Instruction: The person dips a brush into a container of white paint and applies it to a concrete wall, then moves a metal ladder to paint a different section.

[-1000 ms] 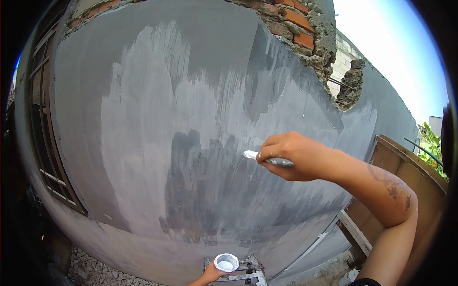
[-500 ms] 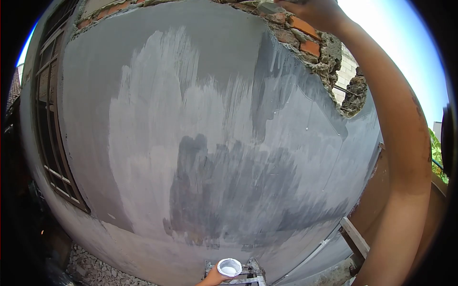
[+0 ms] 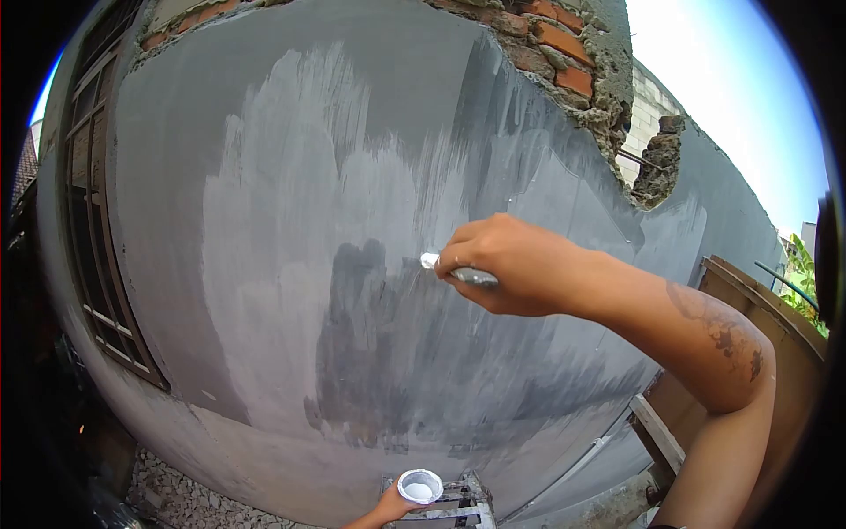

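Observation:
My right hand (image 3: 502, 264) is closed around a paintbrush (image 3: 476, 277), held sideways in front of the middle of the wall. The brush's white-coated end (image 3: 429, 260) pokes out to the left of my fingers, over the top of a dark, streaky patch (image 3: 414, 344). Low in view, my left hand (image 3: 390, 506) grips a small white tub (image 3: 419, 487) with white paint inside. The grey plastered wall (image 3: 176, 220) carries broad whitish brush strokes (image 3: 291, 176) left of and above the dark patch.
Broken brickwork (image 3: 564, 48) edges the wall at upper right, with a jagged gap beside it. A barred window (image 3: 92, 212) stands at left. Below are a paint-spattered stand (image 3: 463, 507), rubble (image 3: 189, 494) and a wooden plank (image 3: 656, 434) at right.
My right hand has come down from the broken bricks at the top to the middle of the wall, brush now visible. The tub in my left hand has shifted slightly.

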Demonstrator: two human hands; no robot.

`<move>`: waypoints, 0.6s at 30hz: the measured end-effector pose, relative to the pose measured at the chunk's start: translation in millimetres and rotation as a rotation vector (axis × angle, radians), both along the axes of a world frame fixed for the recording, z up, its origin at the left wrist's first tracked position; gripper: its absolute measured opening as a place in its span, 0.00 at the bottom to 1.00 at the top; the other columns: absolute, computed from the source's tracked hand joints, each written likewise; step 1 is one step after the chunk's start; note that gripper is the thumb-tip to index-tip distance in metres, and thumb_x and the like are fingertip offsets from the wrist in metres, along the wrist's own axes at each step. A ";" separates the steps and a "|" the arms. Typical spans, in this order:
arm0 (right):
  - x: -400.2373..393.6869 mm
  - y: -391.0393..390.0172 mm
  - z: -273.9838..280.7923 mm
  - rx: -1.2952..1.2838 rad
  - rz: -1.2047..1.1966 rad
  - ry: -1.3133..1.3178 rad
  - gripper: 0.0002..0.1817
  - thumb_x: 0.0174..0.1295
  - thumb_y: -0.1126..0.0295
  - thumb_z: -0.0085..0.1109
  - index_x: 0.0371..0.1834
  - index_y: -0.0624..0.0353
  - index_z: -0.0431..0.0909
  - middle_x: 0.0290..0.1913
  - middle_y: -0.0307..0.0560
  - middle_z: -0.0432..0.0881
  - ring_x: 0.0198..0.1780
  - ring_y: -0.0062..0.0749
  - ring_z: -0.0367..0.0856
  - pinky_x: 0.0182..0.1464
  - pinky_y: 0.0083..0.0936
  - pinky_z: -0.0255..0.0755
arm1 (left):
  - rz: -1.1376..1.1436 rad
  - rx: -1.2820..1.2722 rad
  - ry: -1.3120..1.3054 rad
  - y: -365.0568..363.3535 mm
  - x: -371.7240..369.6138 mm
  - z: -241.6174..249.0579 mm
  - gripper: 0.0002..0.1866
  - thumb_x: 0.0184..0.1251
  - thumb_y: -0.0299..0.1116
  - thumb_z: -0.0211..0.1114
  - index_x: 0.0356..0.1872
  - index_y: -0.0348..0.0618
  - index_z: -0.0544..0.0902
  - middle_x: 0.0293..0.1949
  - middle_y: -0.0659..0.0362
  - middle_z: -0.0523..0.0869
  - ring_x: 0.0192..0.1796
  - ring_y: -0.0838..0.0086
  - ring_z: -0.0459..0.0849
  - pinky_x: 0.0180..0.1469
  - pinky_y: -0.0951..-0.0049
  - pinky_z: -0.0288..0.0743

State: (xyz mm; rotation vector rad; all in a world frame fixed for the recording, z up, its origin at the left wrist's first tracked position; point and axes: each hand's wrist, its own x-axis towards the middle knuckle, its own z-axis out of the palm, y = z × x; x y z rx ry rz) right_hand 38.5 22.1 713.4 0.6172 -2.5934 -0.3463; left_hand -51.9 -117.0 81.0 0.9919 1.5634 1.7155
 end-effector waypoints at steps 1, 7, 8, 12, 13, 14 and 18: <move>-0.9 -1.1 34.3 -0.033 -0.088 -0.004 0.12 0.62 0.74 0.60 0.46 0.60 0.88 0.38 0.57 0.89 0.41 0.55 0.88 0.48 0.41 0.82 | 0.017 -0.020 0.007 0.5 -1.0 -1.5 0.44 0.44 0.37 0.90 0.65 0.39 0.76 0.58 0.55 0.87 0.61 0.68 0.85 0.66 0.66 0.77; 8.7 12.1 207.5 -0.262 -0.137 0.481 0.05 0.58 0.74 0.72 0.36 0.62 0.90 0.24 0.36 0.85 0.26 0.16 0.76 0.30 0.21 0.72 | 0.067 -0.163 -0.016 -21.0 14.1 63.8 0.44 0.50 0.38 0.86 0.69 0.39 0.74 0.64 0.53 0.83 0.64 0.65 0.81 0.67 0.60 0.76; 11.1 14.5 229.3 -0.244 -0.067 0.538 0.05 0.58 0.74 0.71 0.36 0.63 0.89 0.25 0.37 0.86 0.26 0.17 0.77 0.31 0.22 0.73 | 0.072 -0.159 -0.020 -21.4 14.3 63.2 0.44 0.50 0.38 0.86 0.69 0.39 0.74 0.64 0.53 0.83 0.64 0.65 0.81 0.67 0.60 0.76; 14.3 5.3 246.8 -0.129 0.004 0.708 0.06 0.57 0.74 0.71 0.35 0.65 0.89 0.25 0.39 0.86 0.26 0.19 0.78 0.31 0.22 0.72 | 0.079 -0.151 -0.026 -19.9 11.3 62.5 0.44 0.49 0.37 0.86 0.68 0.38 0.74 0.64 0.53 0.83 0.64 0.65 0.81 0.67 0.60 0.76; 11.8 3.1 240.5 -0.130 0.001 0.706 0.06 0.57 0.74 0.71 0.35 0.65 0.89 0.25 0.39 0.86 0.26 0.19 0.78 0.31 0.22 0.72 | 0.078 -0.152 -0.030 -20.6 11.8 61.1 0.44 0.49 0.37 0.86 0.68 0.38 0.74 0.64 0.53 0.83 0.64 0.65 0.81 0.67 0.60 0.76; 9.1 0.4 228.3 0.029 -0.127 0.726 0.06 0.58 0.74 0.71 0.35 0.66 0.89 0.25 0.40 0.86 0.26 0.19 0.78 0.31 0.22 0.72 | 0.077 -0.153 -0.033 -21.9 12.4 59.9 0.44 0.48 0.37 0.86 0.68 0.38 0.75 0.64 0.53 0.83 0.64 0.65 0.81 0.67 0.61 0.76; -14.6 27.6 173.7 0.469 -0.057 0.646 0.09 0.60 0.76 0.67 0.43 0.58 0.88 0.41 0.51 0.88 0.43 0.45 0.88 0.47 0.36 0.83 | 0.069 -0.138 -0.041 -18.6 10.9 59.4 0.44 0.47 0.36 0.87 0.68 0.37 0.75 0.63 0.53 0.83 0.63 0.65 0.81 0.67 0.61 0.76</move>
